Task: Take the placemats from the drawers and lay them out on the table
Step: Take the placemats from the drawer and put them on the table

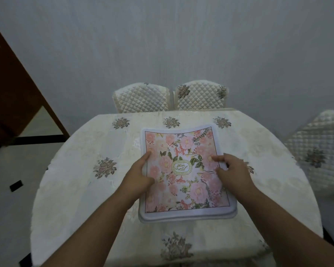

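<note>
A stack of placemats (183, 143) with pink flowers, a white border and an oval label lies in the middle of the table (81, 170), which wears a cream cloth with flower prints. My left hand (141, 176) grips the stack's left edge, thumb on top. My right hand (231, 170) holds the right edge, with its fingers lying on the flowered face. The layered edges of several mats show at the near end of the stack.
Two quilted cream chairs (143, 97) (201, 95) stand at the table's far side against a pale wall. A third quilted chair (320, 149) is at the right. A brown wooden door frame (17, 89) stands at the left, over a light floor.
</note>
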`<state>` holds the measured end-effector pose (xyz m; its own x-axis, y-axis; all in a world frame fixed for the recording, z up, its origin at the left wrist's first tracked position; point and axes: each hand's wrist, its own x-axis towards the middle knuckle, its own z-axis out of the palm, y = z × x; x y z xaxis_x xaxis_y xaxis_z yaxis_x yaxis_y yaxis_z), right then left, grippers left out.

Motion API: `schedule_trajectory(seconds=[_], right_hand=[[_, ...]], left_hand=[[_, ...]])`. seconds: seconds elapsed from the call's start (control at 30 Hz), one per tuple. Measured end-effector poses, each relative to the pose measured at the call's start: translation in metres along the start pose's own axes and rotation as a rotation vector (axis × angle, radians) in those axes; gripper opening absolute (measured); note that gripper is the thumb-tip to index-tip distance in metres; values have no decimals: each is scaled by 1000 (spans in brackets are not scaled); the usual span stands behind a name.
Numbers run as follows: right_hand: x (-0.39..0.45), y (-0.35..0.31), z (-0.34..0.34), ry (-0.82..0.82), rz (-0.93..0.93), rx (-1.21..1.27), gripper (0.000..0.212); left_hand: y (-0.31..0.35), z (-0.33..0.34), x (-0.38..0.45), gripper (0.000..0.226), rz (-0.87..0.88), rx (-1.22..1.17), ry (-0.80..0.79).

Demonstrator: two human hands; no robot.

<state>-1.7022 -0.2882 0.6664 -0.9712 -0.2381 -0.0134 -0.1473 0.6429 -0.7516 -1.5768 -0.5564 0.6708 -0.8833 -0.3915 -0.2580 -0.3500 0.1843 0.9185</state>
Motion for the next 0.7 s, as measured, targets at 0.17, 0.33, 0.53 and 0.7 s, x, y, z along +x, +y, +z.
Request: schedule_trajectory(seconds=[0.17,0.33,0.53,0.7], right_hand=[[45,30,20,-28,66,45,43],[87,56,31,-21,148,162,44],[133,99,60,-36,158,189,40],[132,156,101,-319,226,-46,57]], left_hand=[[-13,15,50,76,-31,83,2],[-33,35,95,52,-57,55,69],[-74,64,150,60,-61,34,79],[-141,83,162,66,-70,324,-6]])
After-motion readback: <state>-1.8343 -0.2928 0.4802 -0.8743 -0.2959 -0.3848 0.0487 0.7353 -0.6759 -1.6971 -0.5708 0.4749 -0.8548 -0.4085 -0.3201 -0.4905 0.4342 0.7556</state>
